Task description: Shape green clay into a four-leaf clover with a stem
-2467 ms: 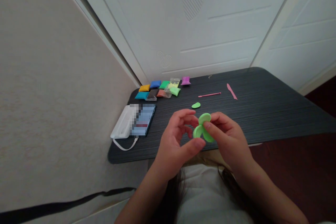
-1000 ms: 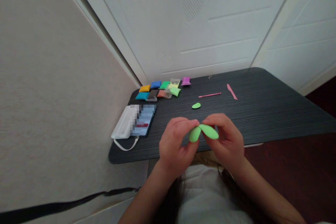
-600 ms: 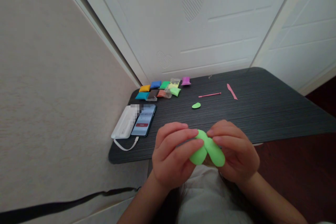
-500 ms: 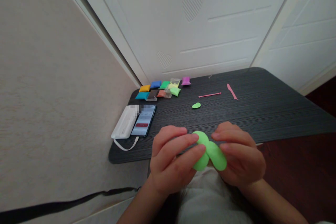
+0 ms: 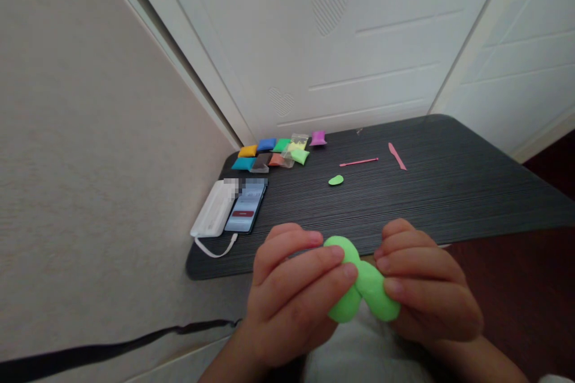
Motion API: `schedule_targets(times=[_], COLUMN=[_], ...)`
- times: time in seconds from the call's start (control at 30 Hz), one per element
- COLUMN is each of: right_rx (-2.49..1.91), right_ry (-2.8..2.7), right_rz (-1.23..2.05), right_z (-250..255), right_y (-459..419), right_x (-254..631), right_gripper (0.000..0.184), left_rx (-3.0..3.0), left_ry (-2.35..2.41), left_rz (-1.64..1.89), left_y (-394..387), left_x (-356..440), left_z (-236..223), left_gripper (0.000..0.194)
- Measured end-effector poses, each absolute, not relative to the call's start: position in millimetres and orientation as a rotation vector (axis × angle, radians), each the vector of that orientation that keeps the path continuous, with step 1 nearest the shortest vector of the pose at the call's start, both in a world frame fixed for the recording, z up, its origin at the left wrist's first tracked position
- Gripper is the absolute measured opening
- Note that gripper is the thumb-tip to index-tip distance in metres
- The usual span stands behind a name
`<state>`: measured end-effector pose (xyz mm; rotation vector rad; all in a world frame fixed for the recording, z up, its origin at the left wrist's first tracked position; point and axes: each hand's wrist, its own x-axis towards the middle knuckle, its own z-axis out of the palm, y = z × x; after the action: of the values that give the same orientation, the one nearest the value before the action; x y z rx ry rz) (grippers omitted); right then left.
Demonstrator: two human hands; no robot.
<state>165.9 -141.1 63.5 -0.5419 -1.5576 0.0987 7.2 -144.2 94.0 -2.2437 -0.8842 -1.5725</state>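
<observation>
Just off the table's near edge, both hands hold a bright green piece of modelling clay [image 5: 375, 293] with several rounded lobes joined at the middle. My left hand [image 5: 294, 281] is closed on its left side, fingertips pressed over two lobes. My right hand [image 5: 429, 284] pinches the right lobe, its thumb hidden behind or below. A small flat green clay oval [image 5: 336, 180] lies on the table beyond the hands. Farther back rest a thin pink stick tool [image 5: 359, 162] and a pink plastic clay knife [image 5: 397, 157].
The dark table [image 5: 467, 191] stands against a white panelled door. Several coloured clay packets [image 5: 266, 144] lie at its back left, a purple packet [image 5: 318, 138] beside them. At the left are a phone [image 5: 247, 206] and a white power bank [image 5: 215, 208] with a short cable [image 5: 215, 251].
Both hands and the green clay have come lower and nearer to me. My right hand has shifted rightward, and the clay's right lobe now looks plumper. Things on the table have stayed put.
</observation>
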Motion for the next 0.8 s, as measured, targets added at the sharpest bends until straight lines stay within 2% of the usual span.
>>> schedule_targets(times=[0.33,0.6,0.8], right_rx=[-0.61,-0.63,-0.617], right_ry=[-1.671,-1.662,-1.616], right_rz=[0.067,0.034,0.009], right_z=[66.6,71.5,71.4], right_y=[-138.3,-141.2,-139.5], right_x=[172.1,169.2,166.6], right_gripper=[0.03,0.03,0.022], left_rx=[-2.313,-2.382,-2.354], left_ry=[-0.94,-0.94,-0.878], left_rz=[-1.547,-1.607,-1.575], left_y=[-144.7,-147.2,-147.1], left_x=[10.3,10.1,9.9], left_z=[101.3,101.1,102.0], left_gripper=[0.02,0.019,0.014])
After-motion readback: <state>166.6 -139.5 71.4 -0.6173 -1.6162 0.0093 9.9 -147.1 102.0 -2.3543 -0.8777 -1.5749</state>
